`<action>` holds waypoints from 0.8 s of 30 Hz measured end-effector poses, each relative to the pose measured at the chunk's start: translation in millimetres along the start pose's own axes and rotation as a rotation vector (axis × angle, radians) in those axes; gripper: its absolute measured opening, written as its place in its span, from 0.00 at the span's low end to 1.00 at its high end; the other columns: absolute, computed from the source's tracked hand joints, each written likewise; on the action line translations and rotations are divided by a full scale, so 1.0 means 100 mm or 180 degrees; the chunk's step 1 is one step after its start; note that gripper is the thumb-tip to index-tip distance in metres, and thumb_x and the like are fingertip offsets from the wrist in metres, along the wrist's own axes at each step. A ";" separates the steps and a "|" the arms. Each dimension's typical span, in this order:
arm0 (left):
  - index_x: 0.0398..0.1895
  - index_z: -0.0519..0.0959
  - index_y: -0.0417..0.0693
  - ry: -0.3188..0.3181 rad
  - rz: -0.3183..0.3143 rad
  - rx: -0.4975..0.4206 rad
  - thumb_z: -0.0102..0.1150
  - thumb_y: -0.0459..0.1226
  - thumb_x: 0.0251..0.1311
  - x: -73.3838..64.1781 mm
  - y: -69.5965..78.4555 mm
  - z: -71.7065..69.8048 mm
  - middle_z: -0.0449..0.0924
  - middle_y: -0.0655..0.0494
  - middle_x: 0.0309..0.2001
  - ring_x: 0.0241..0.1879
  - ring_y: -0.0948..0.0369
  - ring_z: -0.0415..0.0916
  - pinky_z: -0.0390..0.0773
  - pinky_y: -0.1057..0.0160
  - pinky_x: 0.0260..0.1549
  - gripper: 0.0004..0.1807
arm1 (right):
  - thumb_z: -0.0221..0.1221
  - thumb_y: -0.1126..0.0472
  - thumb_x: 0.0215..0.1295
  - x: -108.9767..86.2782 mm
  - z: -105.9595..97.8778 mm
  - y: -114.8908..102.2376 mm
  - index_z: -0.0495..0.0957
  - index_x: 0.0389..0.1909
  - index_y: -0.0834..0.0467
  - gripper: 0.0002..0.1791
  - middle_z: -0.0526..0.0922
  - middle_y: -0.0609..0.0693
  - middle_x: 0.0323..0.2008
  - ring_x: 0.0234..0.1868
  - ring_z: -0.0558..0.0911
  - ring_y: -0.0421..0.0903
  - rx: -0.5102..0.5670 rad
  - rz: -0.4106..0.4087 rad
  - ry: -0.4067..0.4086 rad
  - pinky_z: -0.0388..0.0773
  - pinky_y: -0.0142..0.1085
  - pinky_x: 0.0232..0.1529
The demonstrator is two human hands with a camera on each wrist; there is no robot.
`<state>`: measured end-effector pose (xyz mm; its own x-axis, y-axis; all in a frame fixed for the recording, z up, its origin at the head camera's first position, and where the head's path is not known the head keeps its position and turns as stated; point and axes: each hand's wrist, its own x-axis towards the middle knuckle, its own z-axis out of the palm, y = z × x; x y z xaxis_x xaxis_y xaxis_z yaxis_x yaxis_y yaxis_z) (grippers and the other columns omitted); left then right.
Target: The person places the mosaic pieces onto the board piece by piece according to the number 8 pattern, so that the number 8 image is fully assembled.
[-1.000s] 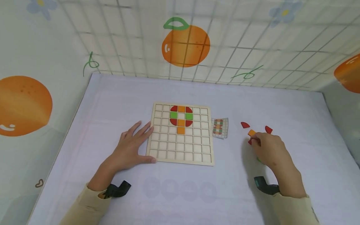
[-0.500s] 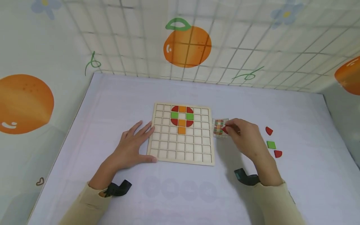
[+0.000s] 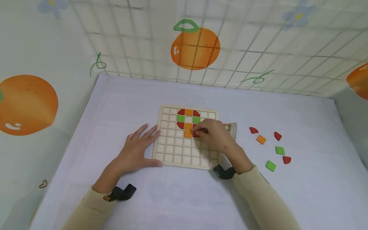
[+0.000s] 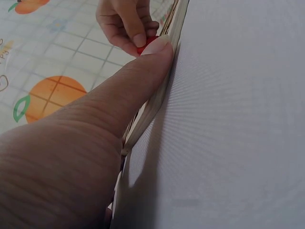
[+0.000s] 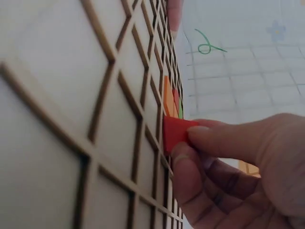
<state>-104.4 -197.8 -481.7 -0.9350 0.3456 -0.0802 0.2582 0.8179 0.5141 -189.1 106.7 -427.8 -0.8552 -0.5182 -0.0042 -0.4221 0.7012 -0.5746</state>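
Observation:
A pale wooden grid board (image 3: 177,158) lies on the table, with red quarter-round, green square and orange square (image 3: 188,134) tiles set in its upper cells. My right hand (image 3: 217,135) is over the board's right half, thumb and fingers pinching a red tile (image 5: 175,135). In the right wrist view that tile is tilted against the grid beside the orange tile (image 5: 168,98). Along the board's left edge rests my left hand (image 3: 135,150), fingers spread on the side and thumb at the lower corner. The left wrist view shows its thumb (image 4: 128,81) on the rim.
A small pattern card (image 3: 233,129) lies right of the board, partly hidden by the right hand. Farther right are loose tiles: red ones (image 3: 253,130), an orange square (image 3: 261,139) and green squares (image 3: 280,150). A wall cloth with printed oranges (image 3: 195,48) rises behind the table.
My right hand has picked up a red tile from the loose ones at the right and carried it left, past the card, to the board. The left hand has stayed at the board's edge.

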 end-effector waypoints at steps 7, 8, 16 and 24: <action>0.85 0.54 0.58 -0.0004 0.0014 -0.0050 0.79 0.63 0.47 0.00 0.01 0.00 0.44 0.63 0.85 0.83 0.52 0.30 0.52 0.42 0.69 0.64 | 0.66 0.67 0.70 -0.02 0.05 0.01 0.91 0.46 0.58 0.08 0.89 0.52 0.44 0.45 0.84 0.50 0.0002 0.0211 0.0004 0.81 0.46 0.46; 0.85 0.54 0.58 -0.0005 0.0009 -0.0047 0.79 0.63 0.47 0.00 0.01 0.00 0.44 0.63 0.85 0.83 0.52 0.30 0.52 0.42 0.69 0.64 | 0.66 0.67 0.70 -0.03 0.06 0.01 0.91 0.46 0.58 0.08 0.88 0.52 0.44 0.44 0.83 0.50 0.0006 0.0215 0.0021 0.81 0.46 0.45; 0.85 0.54 0.59 0.0014 -0.0014 -0.0020 0.80 0.63 0.47 -0.01 0.00 0.02 0.43 0.64 0.85 0.83 0.52 0.30 0.53 0.42 0.68 0.64 | 0.65 0.70 0.70 -0.05 0.15 0.00 0.86 0.41 0.63 0.03 0.80 0.53 0.40 0.40 0.79 0.50 -0.0114 0.0253 0.0166 0.80 0.42 0.43; 0.85 0.54 0.59 -0.0007 -0.0008 -0.0054 0.80 0.62 0.47 -0.01 0.01 0.02 0.43 0.65 0.85 0.83 0.52 0.30 0.52 0.41 0.69 0.64 | 0.62 0.72 0.71 -0.32 -0.26 0.18 0.82 0.44 0.65 0.04 0.81 0.57 0.40 0.40 0.80 0.53 -0.0015 0.0342 0.0677 0.81 0.47 0.42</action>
<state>-103.2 -196.4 -482.4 -0.9351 0.3445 -0.0835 0.2516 0.8109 0.5282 -177.1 148.2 -416.9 -0.9392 -0.3262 0.1077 -0.3263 0.7493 -0.5763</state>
